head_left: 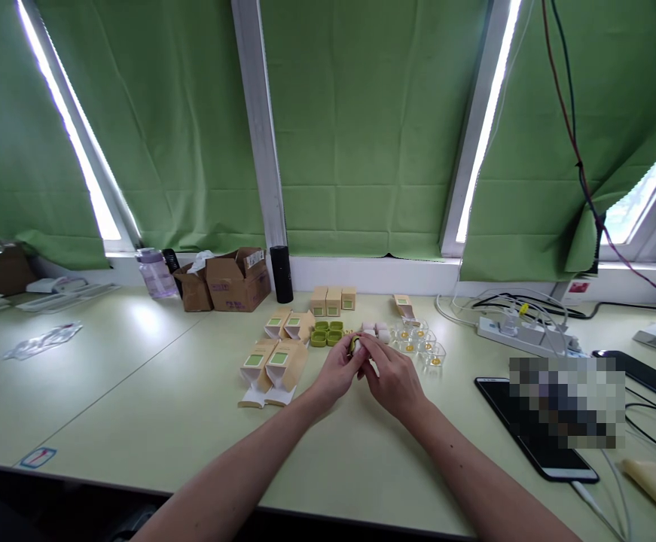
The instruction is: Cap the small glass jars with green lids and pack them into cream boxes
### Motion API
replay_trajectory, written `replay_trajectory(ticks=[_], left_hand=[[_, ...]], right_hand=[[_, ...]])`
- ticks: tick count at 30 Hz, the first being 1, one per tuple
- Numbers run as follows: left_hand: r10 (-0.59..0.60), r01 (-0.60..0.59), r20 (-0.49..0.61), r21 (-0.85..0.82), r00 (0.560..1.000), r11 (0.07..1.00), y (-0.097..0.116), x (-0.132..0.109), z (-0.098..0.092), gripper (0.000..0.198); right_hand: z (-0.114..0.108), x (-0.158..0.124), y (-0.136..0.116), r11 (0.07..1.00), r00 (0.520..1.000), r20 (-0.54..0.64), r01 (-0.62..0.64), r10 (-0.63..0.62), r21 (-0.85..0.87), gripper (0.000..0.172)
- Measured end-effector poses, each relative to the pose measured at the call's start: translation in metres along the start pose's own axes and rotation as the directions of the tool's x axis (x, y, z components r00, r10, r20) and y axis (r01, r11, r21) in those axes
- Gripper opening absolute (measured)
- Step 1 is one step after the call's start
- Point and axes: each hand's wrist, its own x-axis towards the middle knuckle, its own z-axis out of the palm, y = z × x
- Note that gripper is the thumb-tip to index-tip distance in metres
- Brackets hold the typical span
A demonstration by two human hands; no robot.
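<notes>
My left hand is closed around a small dark-green piece, seemingly one of the little square green cups, with a whitish part beside it. My right hand pinches at the same spot, its fingertips against the left fingers; what they grip is mostly hidden. Just beyond the left hand sit several green square cups. Pale pinkish-white rounded pieces stand behind the right hand. To its right are several small clear cups with yellow centres. Open kraft paper boxes with green labels lie left of my hands.
Closed kraft boxes stand at the back, and another open one lies right of them. Behind are a cardboard carton, a black cylinder and a purple bottle. A power strip, cables and a phone occupy the right.
</notes>
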Motion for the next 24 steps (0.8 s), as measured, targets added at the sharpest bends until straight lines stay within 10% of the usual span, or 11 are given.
replay_trajectory(ticks=[14,19,24], left_hand=[[-0.081,0.083,-0.044,0.04,0.996,0.996,0.006,0.0,-0.014,0.068],[0.182,-0.13,-0.118,0.358,0.976,0.925,0.005,0.001,-0.026,0.039],[0.373,-0.341,0.088,0.631,0.924,0.697,0.006,-0.003,-0.03,0.052]], right_hand=[[0.003,-0.001,0.001,0.887,0.934,0.022,-0.346,0.357,0.305,0.036],[0.004,0.005,0.003,0.58,0.803,0.148,-0.53,0.577,0.618,0.045],[0.004,0.01,0.007,0.261,0.686,0.302,-0.589,0.662,0.765,0.058]])
